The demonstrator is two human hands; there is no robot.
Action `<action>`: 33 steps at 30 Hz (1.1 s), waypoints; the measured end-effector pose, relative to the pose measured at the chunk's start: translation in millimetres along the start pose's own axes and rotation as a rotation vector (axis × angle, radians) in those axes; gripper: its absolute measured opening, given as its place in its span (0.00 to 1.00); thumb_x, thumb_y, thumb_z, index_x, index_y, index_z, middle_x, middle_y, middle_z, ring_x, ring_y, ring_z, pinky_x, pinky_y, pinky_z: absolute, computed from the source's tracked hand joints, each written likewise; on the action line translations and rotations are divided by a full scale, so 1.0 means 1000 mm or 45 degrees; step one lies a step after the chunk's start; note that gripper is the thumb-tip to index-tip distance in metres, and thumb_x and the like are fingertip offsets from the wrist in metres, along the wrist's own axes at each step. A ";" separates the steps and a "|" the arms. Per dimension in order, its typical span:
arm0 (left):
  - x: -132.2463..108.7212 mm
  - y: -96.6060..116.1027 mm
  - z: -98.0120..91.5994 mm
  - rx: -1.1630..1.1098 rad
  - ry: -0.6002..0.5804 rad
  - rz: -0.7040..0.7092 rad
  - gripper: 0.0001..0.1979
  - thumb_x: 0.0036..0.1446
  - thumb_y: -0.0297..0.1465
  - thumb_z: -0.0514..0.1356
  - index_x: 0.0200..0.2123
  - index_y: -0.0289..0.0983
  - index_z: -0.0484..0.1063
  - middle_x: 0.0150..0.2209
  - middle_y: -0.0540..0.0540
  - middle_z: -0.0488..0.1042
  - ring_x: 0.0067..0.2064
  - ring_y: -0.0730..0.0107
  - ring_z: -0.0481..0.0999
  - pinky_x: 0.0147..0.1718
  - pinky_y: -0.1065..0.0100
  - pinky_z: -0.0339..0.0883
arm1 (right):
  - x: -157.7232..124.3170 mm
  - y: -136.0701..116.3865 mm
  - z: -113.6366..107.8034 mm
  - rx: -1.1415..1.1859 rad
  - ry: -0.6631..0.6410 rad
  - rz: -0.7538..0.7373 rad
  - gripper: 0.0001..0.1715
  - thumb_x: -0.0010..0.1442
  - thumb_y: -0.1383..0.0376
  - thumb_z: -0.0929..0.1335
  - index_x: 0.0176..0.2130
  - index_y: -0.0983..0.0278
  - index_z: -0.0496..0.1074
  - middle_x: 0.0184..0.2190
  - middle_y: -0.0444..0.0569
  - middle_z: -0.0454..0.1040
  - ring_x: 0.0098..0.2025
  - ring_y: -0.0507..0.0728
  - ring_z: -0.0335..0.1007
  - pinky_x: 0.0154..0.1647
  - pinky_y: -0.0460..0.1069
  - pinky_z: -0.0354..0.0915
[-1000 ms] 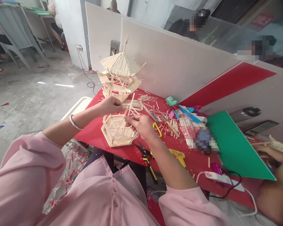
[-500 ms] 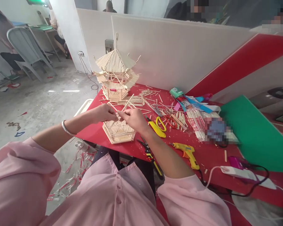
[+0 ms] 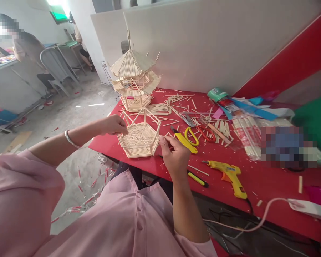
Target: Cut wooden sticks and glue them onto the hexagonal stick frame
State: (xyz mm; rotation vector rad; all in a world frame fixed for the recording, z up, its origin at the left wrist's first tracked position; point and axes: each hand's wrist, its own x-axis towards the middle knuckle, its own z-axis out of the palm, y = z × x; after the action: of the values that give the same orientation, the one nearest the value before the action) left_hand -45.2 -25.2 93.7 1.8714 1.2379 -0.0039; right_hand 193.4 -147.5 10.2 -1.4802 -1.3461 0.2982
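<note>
A hexagonal frame of thin wooden sticks (image 3: 139,154) lies near the front edge of the red table, with a patterned floor and upright sticks carrying rails. At its left side is my left hand (image 3: 114,125), fingers curled closed; what they hold is hidden. My right hand (image 3: 176,153) pinches at the frame's right corner, thumb and forefinger against the sticks there. Behind the frame stands a tiered stick pagoda (image 3: 133,66) with a pointed roof.
Loose sticks (image 3: 160,109) lie around the pagoda. To the right are yellow-handled scissors (image 3: 186,142), a yellow glue gun (image 3: 228,175), bagged sticks (image 3: 247,137) and a green-capped container (image 3: 216,93). A yellow-and-black tool handle (image 3: 198,179) lies by my right wrist. A white board (image 3: 182,53) stands behind.
My hands have moved from close together above the frame to its opposite sides, the right one coming nearer to me. The frame's upright sticks and rails now show. The camera view has shifted.
</note>
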 end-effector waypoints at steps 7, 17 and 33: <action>-0.001 0.019 0.001 0.029 -0.027 -0.086 0.12 0.49 0.30 0.62 0.16 0.38 0.66 0.13 0.53 0.59 0.16 0.78 0.55 0.18 0.70 0.47 | -0.013 0.005 0.005 0.074 -0.082 0.001 0.19 0.65 0.53 0.65 0.39 0.61 0.80 0.34 0.52 0.82 0.33 0.57 0.76 0.36 0.49 0.67; 0.001 0.027 0.003 0.070 -0.068 -0.087 0.14 0.50 0.31 0.61 0.16 0.39 0.63 0.13 0.54 0.57 0.16 0.78 0.53 0.18 0.70 0.45 | -0.036 0.010 0.017 0.162 -0.100 -0.159 0.15 0.68 0.59 0.64 0.39 0.63 0.78 0.32 0.51 0.81 0.33 0.55 0.75 0.38 0.48 0.66; -0.002 0.033 0.005 0.072 -0.029 -0.166 0.11 0.49 0.29 0.61 0.17 0.38 0.69 0.19 0.48 0.72 0.16 0.80 0.59 0.16 0.72 0.49 | -0.051 0.021 0.013 0.158 -0.119 -0.148 0.16 0.67 0.59 0.64 0.38 0.63 0.78 0.28 0.51 0.79 0.31 0.55 0.74 0.38 0.50 0.67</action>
State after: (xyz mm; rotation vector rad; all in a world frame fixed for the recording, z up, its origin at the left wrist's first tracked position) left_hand -18.8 -34.3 112.8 1.8304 1.3546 -0.1311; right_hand 178.5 -178.5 -34.8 -1.2934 -1.4560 0.3729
